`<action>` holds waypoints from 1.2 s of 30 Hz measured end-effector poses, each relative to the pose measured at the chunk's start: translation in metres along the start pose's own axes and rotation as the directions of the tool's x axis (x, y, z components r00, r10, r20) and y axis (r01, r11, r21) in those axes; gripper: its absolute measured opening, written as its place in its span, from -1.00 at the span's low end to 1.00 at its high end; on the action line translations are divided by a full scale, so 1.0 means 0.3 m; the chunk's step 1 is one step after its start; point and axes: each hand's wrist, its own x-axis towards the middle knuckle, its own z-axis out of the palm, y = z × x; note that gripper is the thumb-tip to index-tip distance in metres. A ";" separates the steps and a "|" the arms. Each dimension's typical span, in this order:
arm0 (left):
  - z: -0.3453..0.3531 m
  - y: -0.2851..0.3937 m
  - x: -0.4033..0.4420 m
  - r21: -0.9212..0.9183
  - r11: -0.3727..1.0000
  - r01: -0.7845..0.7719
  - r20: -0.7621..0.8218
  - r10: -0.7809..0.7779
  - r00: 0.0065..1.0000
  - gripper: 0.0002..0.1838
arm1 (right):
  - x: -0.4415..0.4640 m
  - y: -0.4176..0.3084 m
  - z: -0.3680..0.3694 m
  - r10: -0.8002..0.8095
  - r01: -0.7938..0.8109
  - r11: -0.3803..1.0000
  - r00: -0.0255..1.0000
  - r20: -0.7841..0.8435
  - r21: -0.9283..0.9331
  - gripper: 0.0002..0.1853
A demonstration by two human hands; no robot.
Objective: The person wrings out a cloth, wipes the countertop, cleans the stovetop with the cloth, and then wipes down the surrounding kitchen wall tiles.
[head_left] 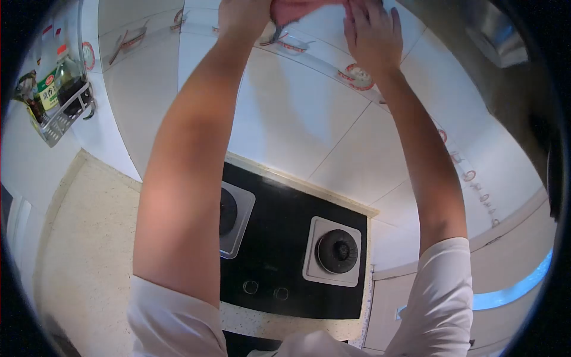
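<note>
Both my arms reach up to the tiled wall. At the top edge of the view, a pinkish-red cloth stretches between my hands against the tiles. My left hand is closed on the cloth's left end; its fingertips are partly hidden and cut off by the frame. On the other side, my right hand lies against the wall with its fingers stretched and apart, touching the cloth's right end. How far the cloth runs above the frame cannot be seen.
Below my arms is a black gas hob with a right burner and a left burner, partly behind my left arm. A wall rack at left holds a dark sauce bottle and other bottles. Speckled counter extends leftward.
</note>
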 end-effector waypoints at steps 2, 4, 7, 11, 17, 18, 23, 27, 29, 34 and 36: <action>0.008 0.003 0.000 -0.039 0.999 0.005 0.012 -0.005 1.000 -0.19 | 0.022 -0.027 0.003 0.044 -0.044 0.999 0.998 -0.041 0.003 -0.46; 0.050 -0.017 -0.042 -0.092 0.996 -0.005 -0.041 0.001 0.999 -0.22 | -0.047 -0.084 0.050 0.048 -0.047 0.997 0.999 0.000 -0.058 -0.46; 0.168 -0.067 -0.366 -0.162 0.985 -0.063 -0.069 0.053 0.996 -0.23 | -0.292 -0.288 0.066 -0.103 0.091 0.994 0.961 0.256 0.059 -0.38; 0.242 -0.190 -0.839 -0.130 0.970 -0.208 0.227 0.233 0.946 -0.20 | -0.714 -0.608 0.108 -0.273 0.110 0.923 0.862 0.427 0.368 -0.34; 0.324 -0.233 -1.321 -0.128 0.971 -0.200 0.537 0.237 0.809 -0.25 | -1.006 -0.929 0.100 -0.397 0.193 0.896 0.753 0.525 0.401 -0.39; 0.328 -0.228 -1.338 -0.127 0.974 -0.186 0.546 0.225 0.807 -0.26 | -1.001 -0.949 0.093 -0.428 0.253 0.892 0.738 0.522 0.375 -0.40; 0.337 -0.258 -1.327 -0.038 0.967 -0.253 0.526 0.234 0.817 -0.27 | -0.914 -0.870 0.089 -0.371 0.120 0.894 0.740 0.561 0.432 -0.39; 0.250 -0.269 -0.918 -0.067 0.997 -0.026 0.368 0.049 0.928 -0.23 | -0.527 -0.634 0.124 -0.252 0.166 0.959 0.873 0.417 0.231 -0.40; 0.239 -0.309 -0.673 -0.096 0.995 0.030 0.107 -0.020 0.994 -0.25 | -0.246 -0.510 0.147 -0.179 0.146 0.983 0.891 0.418 0.109 -0.41; 0.183 -0.391 -0.118 -0.149 0.985 0.084 -0.100 -0.099 0.990 -0.26 | 0.357 -0.333 0.164 -0.040 0.038 0.999 0.994 -0.098 -0.018 -0.43; 0.241 -0.395 0.007 -0.141 0.975 0.171 -0.143 -0.191 0.971 -0.25 | 0.458 -0.383 0.127 0.125 -0.131 0.985 0.991 0.055 0.114 -0.43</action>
